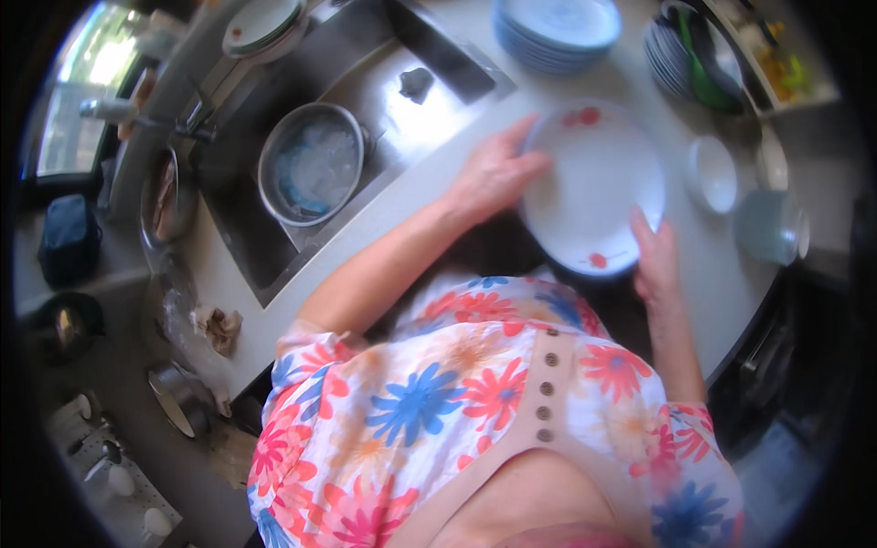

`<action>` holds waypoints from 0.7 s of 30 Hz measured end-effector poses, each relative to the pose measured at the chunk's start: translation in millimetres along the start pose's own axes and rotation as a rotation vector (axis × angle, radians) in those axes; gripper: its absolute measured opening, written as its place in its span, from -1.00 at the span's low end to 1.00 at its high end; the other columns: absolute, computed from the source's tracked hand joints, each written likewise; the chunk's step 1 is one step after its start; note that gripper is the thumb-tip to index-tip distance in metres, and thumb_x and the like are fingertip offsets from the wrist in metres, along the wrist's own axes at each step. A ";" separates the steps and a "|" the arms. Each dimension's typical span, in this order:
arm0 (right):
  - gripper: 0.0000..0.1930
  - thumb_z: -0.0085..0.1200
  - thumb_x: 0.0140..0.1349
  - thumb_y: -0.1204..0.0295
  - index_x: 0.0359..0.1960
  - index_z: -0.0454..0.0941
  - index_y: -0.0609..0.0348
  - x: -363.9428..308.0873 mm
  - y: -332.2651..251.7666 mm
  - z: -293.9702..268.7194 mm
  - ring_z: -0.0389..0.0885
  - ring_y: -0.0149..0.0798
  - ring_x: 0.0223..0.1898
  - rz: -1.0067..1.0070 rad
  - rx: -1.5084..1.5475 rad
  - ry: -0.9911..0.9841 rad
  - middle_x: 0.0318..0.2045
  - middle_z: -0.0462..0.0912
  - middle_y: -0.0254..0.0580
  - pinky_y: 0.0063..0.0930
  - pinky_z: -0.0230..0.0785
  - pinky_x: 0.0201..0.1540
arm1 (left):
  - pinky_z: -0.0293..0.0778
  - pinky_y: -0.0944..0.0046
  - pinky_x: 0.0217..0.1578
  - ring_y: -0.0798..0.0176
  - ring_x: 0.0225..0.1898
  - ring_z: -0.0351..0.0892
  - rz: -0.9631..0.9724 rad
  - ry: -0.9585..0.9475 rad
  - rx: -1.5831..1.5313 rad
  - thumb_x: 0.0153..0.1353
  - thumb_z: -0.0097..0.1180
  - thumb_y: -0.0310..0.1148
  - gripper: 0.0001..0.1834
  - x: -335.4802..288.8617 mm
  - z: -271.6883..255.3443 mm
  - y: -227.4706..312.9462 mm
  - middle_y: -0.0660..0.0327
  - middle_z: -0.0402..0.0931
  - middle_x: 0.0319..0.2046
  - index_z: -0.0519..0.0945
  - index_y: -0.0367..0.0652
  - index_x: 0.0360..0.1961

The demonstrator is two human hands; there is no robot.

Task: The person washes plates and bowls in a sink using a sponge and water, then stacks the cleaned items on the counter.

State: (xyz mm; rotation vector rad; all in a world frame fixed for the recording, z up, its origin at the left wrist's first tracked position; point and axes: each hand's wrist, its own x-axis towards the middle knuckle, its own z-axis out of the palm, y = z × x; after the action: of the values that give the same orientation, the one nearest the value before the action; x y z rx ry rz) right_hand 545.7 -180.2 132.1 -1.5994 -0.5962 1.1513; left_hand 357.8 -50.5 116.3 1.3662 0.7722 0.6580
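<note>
A white plate point(594, 183) with red flower prints is held up between my two hands, in front of the counter's edge. My left hand point(501, 169) grips its left rim, the thumb lying over the top face. At the lower right rim my right hand point(656, 260) is closed on the same plate, with a finger or thumb over its face. The fingers beneath the plate are hidden. Just beyond the plate stands a stack of white plates point(557, 35) on the counter.
Left of me is a steel sink point(402, 146) holding a metal basin point(315, 164) of cloudy water and a dark scrubber point(417, 84). More plates point(263, 26) stand behind it. To the right are a white bowl point(713, 173), a pale green container point(769, 226) and upright dishes point(671, 59).
</note>
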 end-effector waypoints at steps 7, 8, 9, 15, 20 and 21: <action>-0.68 -0.11 0.10 0.40 -0.15 0.28 0.37 101.6 -21.7 200.9 0.53 -0.37 -0.47 -0.057 -0.152 -0.426 -0.43 0.51 -0.16 -0.50 0.44 -0.52 | 0.36 0.40 -0.69 0.28 -0.48 0.43 -0.088 0.414 -0.025 -0.08 -0.09 -0.31 -0.48 -28.2 -189.8 -0.6 0.11 0.44 -0.42 0.29 -0.10 0.01; -0.68 -0.12 0.10 0.39 -0.16 0.27 0.36 116.3 -19.1 224.5 0.54 -0.33 -0.50 0.025 -0.097 -0.462 -0.43 0.50 -0.15 -0.41 0.48 -0.58 | 0.38 0.40 -0.73 0.31 -0.50 0.45 -0.153 0.455 -0.021 -0.09 -0.06 -0.29 -0.52 -27.0 -209.3 -4.4 0.15 0.44 -0.45 0.32 -0.13 -0.05; -0.66 -0.12 0.10 0.37 -0.14 0.26 0.35 131.1 -17.6 243.9 0.55 -0.28 -0.48 0.083 -0.147 -0.511 -0.40 0.50 -0.11 -0.37 0.50 -0.56 | 0.40 0.40 -0.76 0.35 -0.51 0.47 -0.148 0.484 -0.028 -0.10 -0.04 -0.27 -0.55 -24.6 -227.6 -9.3 0.18 0.45 -0.47 0.36 -0.16 -0.11; -0.61 -0.11 0.11 0.32 -0.07 0.21 0.27 201.5 29.8 325.7 0.53 -0.15 -0.33 0.338 -0.111 -0.602 -0.27 0.47 -0.05 -0.16 0.49 -0.44 | 0.35 0.32 -0.76 0.34 -0.58 0.43 -0.385 0.608 0.038 -0.17 -0.03 -0.29 -0.49 7.6 -308.1 -51.8 0.17 0.43 -0.42 0.35 -0.14 -0.08; -0.59 -0.12 0.13 0.27 -0.02 0.20 0.19 244.3 67.2 355.3 0.45 -0.09 -0.19 0.514 -0.067 -0.643 -0.18 0.42 -0.08 0.00 0.38 -0.27 | 0.45 0.09 -0.46 0.08 -0.31 0.47 -0.597 0.652 0.275 -0.25 0.00 -0.26 -0.47 38.9 -335.1 -72.0 0.05 0.44 -0.26 0.42 -0.15 -0.13; -0.59 -0.12 0.13 0.27 -0.02 0.21 0.19 252.6 72.1 358.6 0.45 -0.08 -0.19 0.512 -0.070 -0.610 -0.18 0.43 -0.09 0.01 0.37 -0.26 | 0.43 0.03 -0.49 0.11 -0.31 0.45 -0.601 0.658 0.271 -0.30 -0.01 -0.30 -0.43 45.7 -338.6 -74.3 0.08 0.43 -0.26 0.39 -0.10 -0.09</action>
State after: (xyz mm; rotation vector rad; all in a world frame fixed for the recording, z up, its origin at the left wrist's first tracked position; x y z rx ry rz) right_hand 318.8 163.8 -34.5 -1.4917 -0.6291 2.0570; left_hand 111.9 180.6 24.8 1.0564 1.7688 0.5249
